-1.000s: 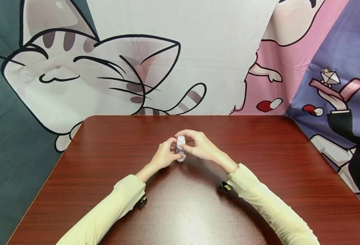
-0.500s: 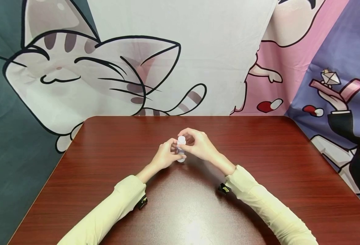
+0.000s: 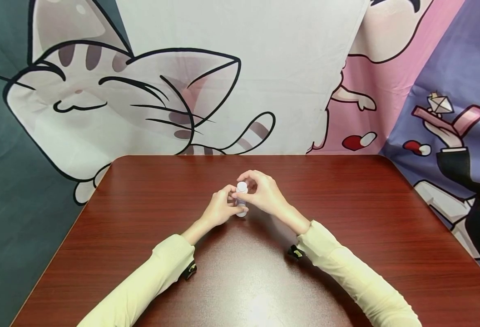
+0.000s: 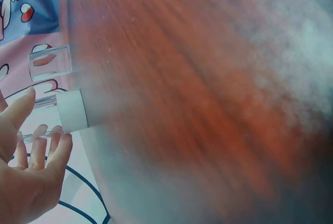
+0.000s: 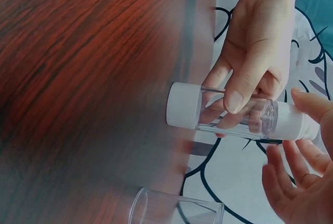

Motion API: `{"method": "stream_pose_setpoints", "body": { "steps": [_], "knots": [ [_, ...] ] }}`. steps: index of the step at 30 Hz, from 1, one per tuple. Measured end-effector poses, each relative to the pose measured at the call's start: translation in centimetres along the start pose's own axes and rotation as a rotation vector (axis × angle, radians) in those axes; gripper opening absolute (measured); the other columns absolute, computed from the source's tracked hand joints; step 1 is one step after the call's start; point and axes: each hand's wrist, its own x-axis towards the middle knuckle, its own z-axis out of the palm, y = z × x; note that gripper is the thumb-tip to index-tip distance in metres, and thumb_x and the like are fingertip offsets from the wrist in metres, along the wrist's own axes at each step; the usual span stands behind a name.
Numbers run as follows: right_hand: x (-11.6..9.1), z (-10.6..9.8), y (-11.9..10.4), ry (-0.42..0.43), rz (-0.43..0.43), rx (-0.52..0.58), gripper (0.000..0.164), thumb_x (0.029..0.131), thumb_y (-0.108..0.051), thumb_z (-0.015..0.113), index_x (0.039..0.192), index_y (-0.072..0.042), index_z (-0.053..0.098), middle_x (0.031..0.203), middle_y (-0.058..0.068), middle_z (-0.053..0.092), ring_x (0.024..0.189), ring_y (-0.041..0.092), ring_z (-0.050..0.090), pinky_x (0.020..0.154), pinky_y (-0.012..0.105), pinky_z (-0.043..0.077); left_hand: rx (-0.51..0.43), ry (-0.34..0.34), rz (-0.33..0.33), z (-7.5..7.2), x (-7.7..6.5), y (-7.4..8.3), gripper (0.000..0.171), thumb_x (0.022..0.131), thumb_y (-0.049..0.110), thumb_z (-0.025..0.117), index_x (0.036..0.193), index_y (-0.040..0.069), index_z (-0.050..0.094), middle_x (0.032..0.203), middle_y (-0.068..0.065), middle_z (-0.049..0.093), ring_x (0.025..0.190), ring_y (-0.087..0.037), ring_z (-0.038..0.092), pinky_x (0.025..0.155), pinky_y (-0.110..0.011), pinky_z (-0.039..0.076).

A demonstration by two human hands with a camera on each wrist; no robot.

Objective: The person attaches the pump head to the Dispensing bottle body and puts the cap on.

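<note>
A small clear pump bottle (image 3: 241,187) stands upright on the table, with a white base (image 5: 184,105) and a stepped white top (image 5: 289,122). My left hand (image 3: 216,210) grips its clear body, thumb on the near side and fingers round the back. From the right, my right hand (image 3: 266,195) holds the white top between thumb and fingers; its thumb crosses in front of the bottle just under the top. A clear cap (image 5: 179,208) stands on the table close to the bottle in both wrist views. In the head view the cap does not show.
The brown wooden table (image 3: 150,181) has a back edge just behind the hands. Past it hangs a cartoon-print cloth (image 3: 297,91). Dark devices sit under both sleeve cuffs, one seen at the right wrist (image 3: 295,252).
My right thumb has slid left across the bottle's neck, and the right wrist and forearm have shifted slightly left. The left hand and the bottle have stayed in place.
</note>
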Motion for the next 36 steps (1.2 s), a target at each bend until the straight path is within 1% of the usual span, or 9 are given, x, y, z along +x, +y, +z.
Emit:
{"method": "stream_pose_setpoints", "body": {
  "steps": [5,10,16,20,23,28,30,32,36],
  "knots": [
    [0.1,0.2,-0.1,0.006,0.018,-0.028,0.039,0.074,-0.026,0.083,0.104,-0.007,0.066,0.092,0.001,0.067,0.081,0.014,0.062,0.071,0.037,0.059,0.006,0.003,-0.001,0.0,-0.1,0.1,0.042,0.073,0.010,0.083,0.106,0.001,0.058,0.100,-0.012,0.067,0.096,-0.022,0.067,0.082,-0.028,0.059],
    [0.3,0.5,-0.2,0.012,0.017,-0.081,0.039,0.074,-0.030,0.083,0.104,-0.011,0.067,0.095,-0.001,0.068,0.085,0.014,0.061,0.074,0.030,0.053,-0.008,0.000,-0.006,-0.2,-0.2,0.0,0.042,0.074,0.008,0.082,0.107,0.000,0.058,0.103,-0.013,0.068,0.097,-0.022,0.068,0.082,-0.027,0.059],
    [0.5,0.4,-0.1,0.001,0.011,-0.084,0.039,0.074,-0.032,0.083,0.105,-0.013,0.067,0.094,-0.001,0.067,0.083,0.019,0.059,0.072,0.028,0.050,0.009,0.016,0.003,0.0,-0.1,0.3,0.043,0.072,0.008,0.083,0.106,0.002,0.058,0.099,-0.011,0.068,0.088,-0.018,0.067,0.079,-0.027,0.059],
    [0.6,0.4,-0.2,-0.021,-0.005,-0.033,0.036,0.079,-0.029,0.079,0.108,-0.011,0.066,0.099,0.003,0.068,0.088,0.018,0.060,0.078,0.029,0.053,0.019,0.017,0.011,-0.1,-0.2,0.3,0.044,0.073,0.009,0.083,0.108,0.001,0.058,0.104,-0.015,0.068,0.095,-0.024,0.068,0.083,-0.030,0.059],
    [0.5,-0.1,-0.2,-0.044,-0.009,0.054,0.030,0.086,-0.023,0.072,0.110,-0.007,0.065,0.105,0.007,0.068,0.094,0.018,0.064,0.085,0.036,0.057,0.026,0.007,0.012,0.0,-0.1,0.3,0.044,0.073,0.009,0.083,0.108,-0.001,0.057,0.106,-0.017,0.068,0.099,-0.027,0.067,0.084,-0.030,0.059],
    [0.8,-1.0,0.0,-0.094,-0.008,0.193,0.027,0.091,-0.011,0.063,0.117,-0.007,0.062,0.114,0.009,0.067,0.106,0.023,0.065,0.096,0.046,0.052,0.065,-0.003,0.036,-0.6,0.8,0.2,0.044,0.073,0.009,0.083,0.107,-0.001,0.057,0.103,-0.016,0.070,0.096,-0.026,0.068,0.083,-0.030,0.059],
    [1.0,-1.3,0.1,-0.122,-0.026,0.200,0.031,0.090,-0.008,0.063,0.121,-0.008,0.061,0.119,0.009,0.066,0.111,0.023,0.063,0.099,0.044,0.051,0.085,-0.008,0.053,-1.0,1.2,0.2,0.044,0.073,0.010,0.084,0.107,-0.001,0.058,0.103,-0.016,0.070,0.095,-0.026,0.069,0.082,-0.030,0.059],
    [0.8,-1.4,0.2,-0.158,-0.048,0.198,0.036,0.089,-0.005,0.062,0.124,-0.010,0.059,0.122,0.006,0.064,0.113,0.021,0.063,0.101,0.042,0.050,0.092,-0.009,0.056,-1.0,1.1,0.2,0.045,0.073,0.010,0.083,0.108,-0.001,0.057,0.104,-0.016,0.070,0.095,-0.026,0.069,0.082,-0.030,0.059],
    [0.1,-1.4,0.2,-0.236,-0.097,0.186,0.039,0.088,-0.003,0.062,0.125,-0.010,0.059,0.124,0.004,0.063,0.113,0.020,0.063,0.100,0.047,0.050,0.076,0.017,0.053,-0.5,0.0,0.0,0.045,0.073,0.010,0.083,0.108,-0.002,0.057,0.105,-0.018,0.069,0.096,-0.028,0.068,0.081,-0.031,0.059]
  ]
}}
